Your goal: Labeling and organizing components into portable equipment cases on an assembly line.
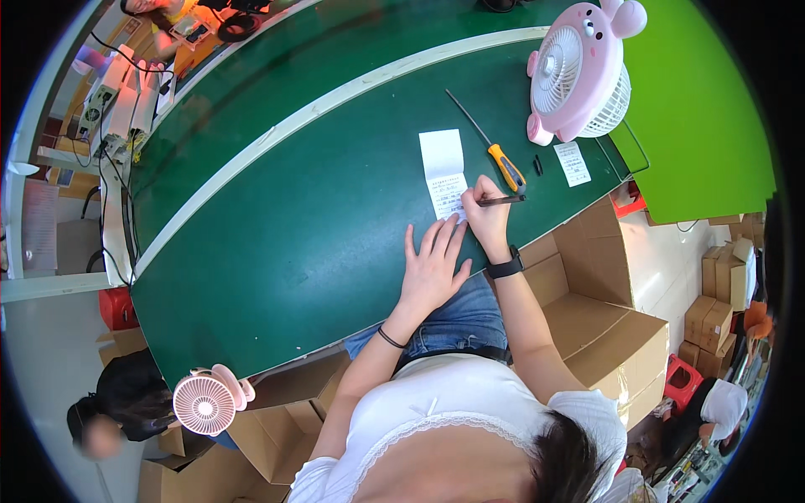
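Near the front edge of the green bench (293,243), the right hand (488,215) is pinching a pen (508,199) at the paper slip (441,155); the left hand (432,268) is lying spread, grasping nothing. Writing is already covering the slip's lower part; what is remaining, I cannot tell.

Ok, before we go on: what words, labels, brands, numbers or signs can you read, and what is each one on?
None legible enough to quote.
White slip under the pen in the right hand: lines of small text, too small to read.
Second slip, near the pink animal-shaped fan: small lines, too small to read.
Pale sheet at far left: faint marks, too blurred.
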Motion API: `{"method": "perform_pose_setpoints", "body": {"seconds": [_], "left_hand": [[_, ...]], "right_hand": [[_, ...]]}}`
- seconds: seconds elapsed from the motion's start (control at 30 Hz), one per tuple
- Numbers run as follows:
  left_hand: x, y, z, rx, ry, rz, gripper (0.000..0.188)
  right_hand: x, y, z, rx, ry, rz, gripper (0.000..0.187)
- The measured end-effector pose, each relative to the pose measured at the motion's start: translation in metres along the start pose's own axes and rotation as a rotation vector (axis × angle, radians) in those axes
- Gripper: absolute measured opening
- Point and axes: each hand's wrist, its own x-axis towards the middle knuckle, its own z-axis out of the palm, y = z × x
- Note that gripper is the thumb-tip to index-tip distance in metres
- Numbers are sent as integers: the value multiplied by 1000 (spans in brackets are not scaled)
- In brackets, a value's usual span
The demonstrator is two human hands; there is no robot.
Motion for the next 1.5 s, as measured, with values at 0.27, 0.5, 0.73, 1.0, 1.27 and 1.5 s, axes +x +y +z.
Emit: {"method": "perform_pose_setpoints", "body": {"seconds": [0.27,0.5,0.73,1.0,1.27,1.5], "left_hand": [[0,1,0,-3,5,2,66],[0,1,1,1,3,5,67],[0,0,0,10,1,3,66],[0,1,0,-6,0,2,67],[1,1,-2,-44,27,-17,69],[-3,-1,6,-12,45,5,63]], "right_hand": [[0,4,-3,-43,-17,-26,28],[0,9,-3,-23,-13,-22,28],[0,4,-1,-49,-18,-21,28],[0,11,-1,142,35,31,31],[2,-5,-1,195,111,67,28],[-1,1,-1,235,31,57,34]]}}
